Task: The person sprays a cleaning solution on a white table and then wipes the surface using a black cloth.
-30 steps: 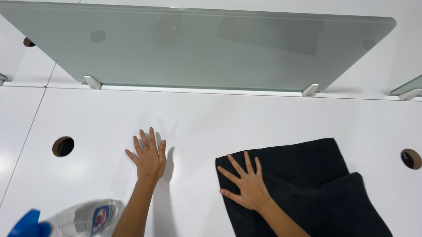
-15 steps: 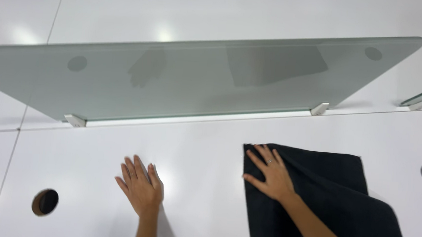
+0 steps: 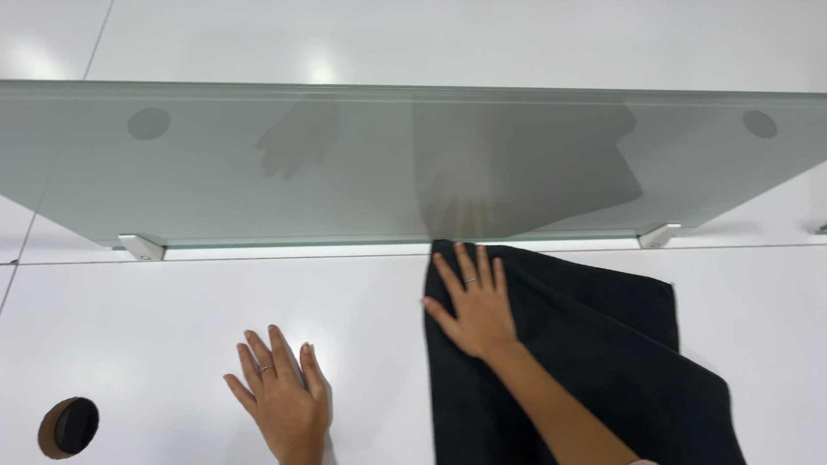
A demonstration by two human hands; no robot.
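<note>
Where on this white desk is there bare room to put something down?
Bare desk lies between the left hand and the round hole. Right of the black cloth is free too. The right hand crowds the glass divider.

We lose the black cloth (image 3: 599, 375) past the picture's bottom edge, and our right hand (image 3: 472, 306) covers part of it. The frosted glass divider (image 3: 340, 168) runs off both sides, blurring the desk behind it.
</note>
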